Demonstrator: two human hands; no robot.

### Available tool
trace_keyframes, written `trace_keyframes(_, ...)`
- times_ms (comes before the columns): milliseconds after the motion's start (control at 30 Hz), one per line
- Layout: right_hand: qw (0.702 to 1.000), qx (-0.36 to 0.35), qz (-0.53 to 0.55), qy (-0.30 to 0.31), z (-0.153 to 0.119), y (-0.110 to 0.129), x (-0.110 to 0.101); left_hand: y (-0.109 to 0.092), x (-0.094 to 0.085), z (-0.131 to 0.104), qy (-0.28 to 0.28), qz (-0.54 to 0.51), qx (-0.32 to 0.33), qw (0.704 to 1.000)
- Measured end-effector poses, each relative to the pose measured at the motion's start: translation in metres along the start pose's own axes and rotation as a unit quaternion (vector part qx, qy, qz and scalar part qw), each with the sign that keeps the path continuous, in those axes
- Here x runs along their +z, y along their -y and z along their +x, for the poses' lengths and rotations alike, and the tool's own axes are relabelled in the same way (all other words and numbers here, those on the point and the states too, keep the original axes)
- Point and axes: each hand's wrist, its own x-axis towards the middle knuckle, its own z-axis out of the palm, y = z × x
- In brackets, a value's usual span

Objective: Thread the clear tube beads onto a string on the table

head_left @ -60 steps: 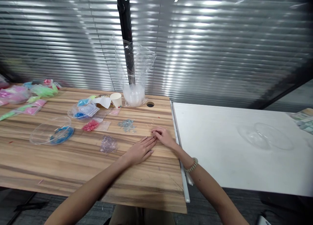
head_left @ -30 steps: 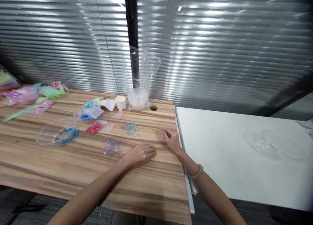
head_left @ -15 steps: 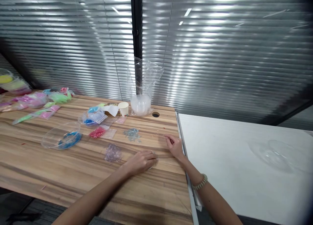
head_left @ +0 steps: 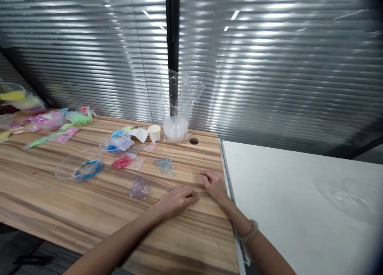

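Observation:
My left hand [head_left: 178, 200] rests low over the wooden table with its fingers bent together. Tiny clear bits show at its fingertips, too small to name. To its right, my right hand [head_left: 214, 184] is closed in a pinch, a short gap away from the left. Whatever lies between its fingers cannot be made out. Left of my left hand is a loose pile of pale purple, tube-like beads [head_left: 140, 187]. Beyond the hands lies a pile of grey-blue bead-like pieces [head_left: 164, 165].
A clear round dish [head_left: 62, 172] holds blue pieces. Behind are a bag of red beads [head_left: 122, 161], a paper cup [head_left: 154, 133] and bagged clear bowls [head_left: 175, 129]. Colourful bags [head_left: 50, 120] lie far left. A white table [head_left: 278, 211] adjoins on the right, past a cable hole [head_left: 194, 141].
My right hand has come slightly nearer to me, and my left hand has shifted a little right, so the fingertips are closer together. The whole view has swung slightly left.

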Motion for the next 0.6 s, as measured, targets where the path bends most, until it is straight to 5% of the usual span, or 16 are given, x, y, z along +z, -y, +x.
trace_keyframes(133,0.991,-0.115,-0.063,0.006,-0.001,0.004,0.006,0.000,0.001,0.002,0.009,-0.004,-0.012,1.000)
trace_keyframes(300,0.943,-0.290,-0.164,0.013,0.003,0.013,0.010,0.001,0.002,0.003,-0.006,-0.024,-0.006,1.000)
trace_keyframes(600,0.943,-0.283,-0.177,0.004,0.005,0.016,0.010,0.004,0.012,0.000,-0.023,-0.018,-0.015,0.999)
